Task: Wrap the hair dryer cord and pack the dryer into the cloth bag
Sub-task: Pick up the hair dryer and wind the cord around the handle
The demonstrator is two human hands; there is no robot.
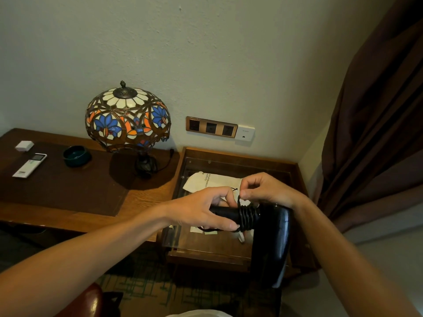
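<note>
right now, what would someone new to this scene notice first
The two hands at centre stand out: the left hand grips the black dryer by its handle while the right hand pinches the cord coiled around it. Behind them, a pale cloth bag lies on the low glass-topped table. To the left, a stained-glass lamp stands on the desk.

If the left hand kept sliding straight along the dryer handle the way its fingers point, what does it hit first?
The left hand points right along the handle, so it would first meet the cord coils wrapped there, then the hair dryer body. Its fingertips look almost on the coils already.
</note>
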